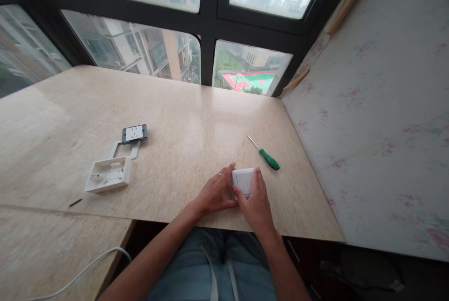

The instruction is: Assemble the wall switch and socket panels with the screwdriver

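Your left hand [216, 193] and right hand [256, 202] grasping the white switch [244, 179] between them by its sides, near the front edge of the counter [168, 151], faint marks on its face too small to read, green screwdriver [268, 158] lying near beyond it.

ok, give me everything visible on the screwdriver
The screwdriver has a green handle, plastic by its look, and a slim, straight, metallic shaft. Its tip is too small to identify. It lies on its side on the counter, ahead and to the right of the right hand, handle nearer the person, shaft pointing away and leftward. Only the counter touches it.
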Tool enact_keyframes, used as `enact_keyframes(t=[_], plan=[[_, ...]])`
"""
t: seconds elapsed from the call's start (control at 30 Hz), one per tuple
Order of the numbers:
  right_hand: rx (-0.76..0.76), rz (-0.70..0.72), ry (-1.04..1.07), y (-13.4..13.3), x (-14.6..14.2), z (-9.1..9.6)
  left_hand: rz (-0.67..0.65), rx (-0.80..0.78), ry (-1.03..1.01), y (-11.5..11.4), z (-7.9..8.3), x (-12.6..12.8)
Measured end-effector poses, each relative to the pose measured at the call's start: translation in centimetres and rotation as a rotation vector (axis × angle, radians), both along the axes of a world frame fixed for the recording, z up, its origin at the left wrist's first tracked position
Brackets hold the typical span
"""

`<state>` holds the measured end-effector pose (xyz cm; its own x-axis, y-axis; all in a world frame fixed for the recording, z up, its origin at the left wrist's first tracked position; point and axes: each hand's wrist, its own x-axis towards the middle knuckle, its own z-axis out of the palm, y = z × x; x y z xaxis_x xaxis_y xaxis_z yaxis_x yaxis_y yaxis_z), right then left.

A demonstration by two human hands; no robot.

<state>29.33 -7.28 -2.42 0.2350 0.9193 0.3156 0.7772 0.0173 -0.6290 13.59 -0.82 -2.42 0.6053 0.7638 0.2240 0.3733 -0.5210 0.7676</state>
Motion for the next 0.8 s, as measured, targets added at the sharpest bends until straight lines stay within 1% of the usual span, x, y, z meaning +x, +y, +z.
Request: enact_keyframes(t=[0.13, 0.33, 0.47, 0.6, 0.8], plan=[[0.010, -0.022, -0.065, 0.06, -0.50, -0.31, 0.011, -0.009, -0.020, -0.07, -0.20, 0.02], [0.054, 0.010, -0.160, 0.08, -0.46, -0.77, 0.016, -0.030, -0.062, 0.09, -0.25, 0.11], [0.033, 0.008, -0.239, 0.30, -0.49, -0.90, 0.035, -0.045, -0.040, 0.03, -0.35, 0.12], [0.004, 0.013, -0.277, 0.44, -0.46, -0.81, 0.051, -0.024, -0.013, -0.10, -0.46, 0.27], [-0.029, 0.034, -0.343, 0.50, -0.48, -0.25, 0.058, 0.024, -0.047, -0.19, -0.54, 0.57]])
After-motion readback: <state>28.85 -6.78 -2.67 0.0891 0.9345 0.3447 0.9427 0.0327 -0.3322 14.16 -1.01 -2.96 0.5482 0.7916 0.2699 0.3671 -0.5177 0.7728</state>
